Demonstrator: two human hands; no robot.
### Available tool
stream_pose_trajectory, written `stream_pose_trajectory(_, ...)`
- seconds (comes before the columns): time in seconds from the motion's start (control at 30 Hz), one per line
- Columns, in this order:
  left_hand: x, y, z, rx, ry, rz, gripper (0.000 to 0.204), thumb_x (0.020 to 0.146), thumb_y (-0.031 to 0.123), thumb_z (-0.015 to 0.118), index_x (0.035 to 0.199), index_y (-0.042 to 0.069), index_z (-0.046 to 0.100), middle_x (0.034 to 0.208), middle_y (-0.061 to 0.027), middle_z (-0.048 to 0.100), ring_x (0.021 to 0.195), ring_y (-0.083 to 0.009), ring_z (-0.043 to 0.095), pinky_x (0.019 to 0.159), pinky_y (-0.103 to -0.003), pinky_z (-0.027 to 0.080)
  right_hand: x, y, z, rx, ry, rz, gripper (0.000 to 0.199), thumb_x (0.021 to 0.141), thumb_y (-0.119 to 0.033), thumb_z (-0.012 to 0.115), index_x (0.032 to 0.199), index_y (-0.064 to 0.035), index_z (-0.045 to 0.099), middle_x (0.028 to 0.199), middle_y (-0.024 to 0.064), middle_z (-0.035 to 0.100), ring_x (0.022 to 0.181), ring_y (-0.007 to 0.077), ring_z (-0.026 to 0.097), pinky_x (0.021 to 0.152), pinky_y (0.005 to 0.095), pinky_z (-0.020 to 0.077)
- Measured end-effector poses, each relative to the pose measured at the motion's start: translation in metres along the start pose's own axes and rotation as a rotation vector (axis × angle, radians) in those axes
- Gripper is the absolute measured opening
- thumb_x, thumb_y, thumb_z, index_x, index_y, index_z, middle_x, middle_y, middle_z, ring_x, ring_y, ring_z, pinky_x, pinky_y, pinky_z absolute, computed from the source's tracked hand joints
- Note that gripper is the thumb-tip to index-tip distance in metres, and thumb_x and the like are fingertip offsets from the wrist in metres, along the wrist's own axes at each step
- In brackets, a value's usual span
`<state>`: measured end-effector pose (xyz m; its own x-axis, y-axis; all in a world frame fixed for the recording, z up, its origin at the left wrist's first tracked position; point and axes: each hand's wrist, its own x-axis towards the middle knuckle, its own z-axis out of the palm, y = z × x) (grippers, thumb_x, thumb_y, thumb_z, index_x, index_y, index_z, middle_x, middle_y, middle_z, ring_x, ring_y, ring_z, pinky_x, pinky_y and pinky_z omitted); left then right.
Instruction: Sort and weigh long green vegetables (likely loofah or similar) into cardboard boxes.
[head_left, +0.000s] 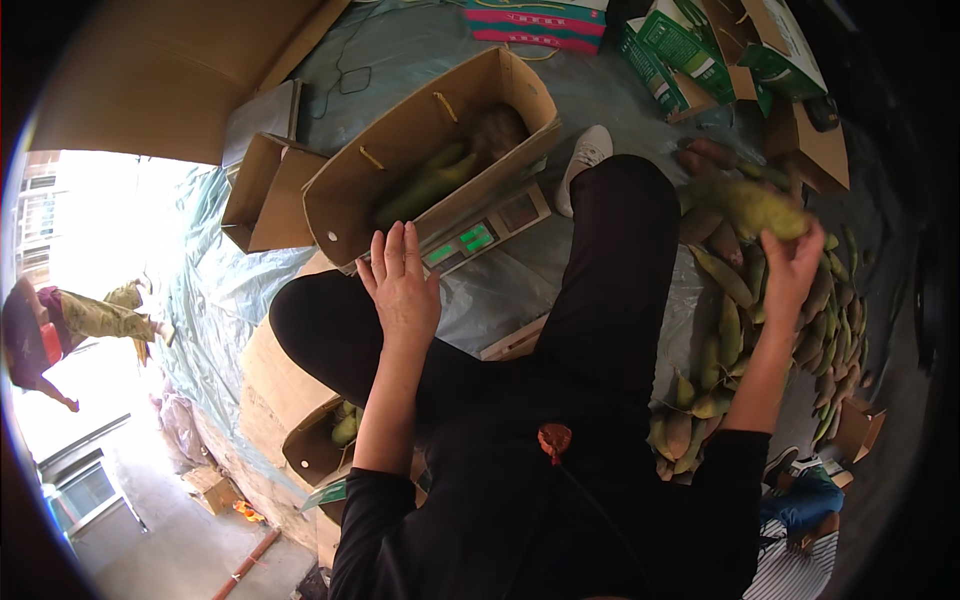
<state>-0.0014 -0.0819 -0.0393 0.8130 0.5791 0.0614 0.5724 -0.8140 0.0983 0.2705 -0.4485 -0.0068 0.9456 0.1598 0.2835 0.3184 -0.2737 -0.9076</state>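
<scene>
An open, long cardboard carton [398, 122] with yellow cord loops sits on a scale [512, 216] with a lit green display. Inside it lie a few long green and brownish pieces of produce [440, 182], partly in shadow. My left hand [404, 285] rests its outstretched fingers against the carton's near left edge, gripping nothing. Off to the right, my right hand [795, 262] holds a blurred, long green piece of produce [748, 208] above a heap of similar green and reddish-brown pieces [728, 330]. Whether these are fruits or roots I cannot tell.
Plastic sheeting [620, 265] covers the floor. A smaller carton [275, 195] stands left of the scale, and green printed boxes [690, 62] lie at the far right. Another box with produce [318, 440] is beside my left arm. Other people [85, 315] are at left and lower right.
</scene>
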Motion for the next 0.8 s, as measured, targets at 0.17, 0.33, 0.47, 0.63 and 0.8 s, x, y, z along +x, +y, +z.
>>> stream_pose_trajectory(0.17,0.002,0.000,0.001,-0.040,0.014,-0.008,0.077,0.071,0.012,0.071,0.139,0.008,0.035,0.139,-0.0075,0.036,0.132,-0.0306,0.029,0.108,-0.054,0.020,0.060,-0.100,0.068,0.335,-0.110,-0.272,0.048,0.079,0.003,0.064,0.121,0.0033,0.041,0.117,0.0112,0.052,0.110,0.0185,0.051,0.096,0.0315,0.0400)
stream_pose_trajectory(0.33,-0.002,-0.006,0.002,-0.044,0.019,-0.016,0.077,0.070,0.012,0.072,0.138,0.008,0.035,0.139,-0.0070,0.037,0.132,-0.0304,0.030,0.108,-0.054,0.020,0.061,-0.138,0.175,0.436,-0.433,-0.238,0.047,0.077,0.004,0.063,0.120,-0.0024,0.044,0.115,0.0096,0.054,0.109,0.0177,0.052,0.092,0.0307,0.0434)
stream_pose_trajectory(0.47,0.000,-0.003,-0.001,-0.060,0.028,0.012,0.077,0.070,0.012,0.072,0.138,0.008,0.036,0.139,-0.0065,0.037,0.132,-0.0301,0.030,0.108,-0.054,0.020,0.047,-0.142,0.253,0.186,-0.573,-0.352,0.048,0.070,-0.009,0.073,0.111,-0.0028,0.049,0.099,0.0121,0.059,0.093,0.0211,0.060,0.079,0.0324,0.0479)
stream_pose_trajectory(0.63,-0.001,-0.005,-0.002,-0.042,0.017,-0.005,0.078,0.070,0.013,0.073,0.138,0.009,0.036,0.139,-0.0062,0.037,0.132,-0.0294,0.030,0.108,-0.054,0.020,0.011,-0.131,0.325,-0.198,-0.652,-0.658,0.039,0.068,-0.016,0.073,0.101,-0.0071,0.053,0.094,0.0116,0.062,0.092,0.0321,0.058,0.079,0.0406,0.0475)
stream_pose_trajectory(0.8,0.002,-0.003,0.004,-0.047,0.029,0.016,0.076,0.070,0.014,0.073,0.138,0.011,0.038,0.138,-0.0062,0.038,0.132,-0.0289,0.030,0.108,-0.053,0.020,-0.003,-0.121,0.359,-0.455,-0.779,-0.700,0.047,0.072,-0.022,0.072,0.113,-0.0112,0.052,0.104,0.0099,0.061,0.102,0.0307,0.056,0.082,0.0432,0.0464)
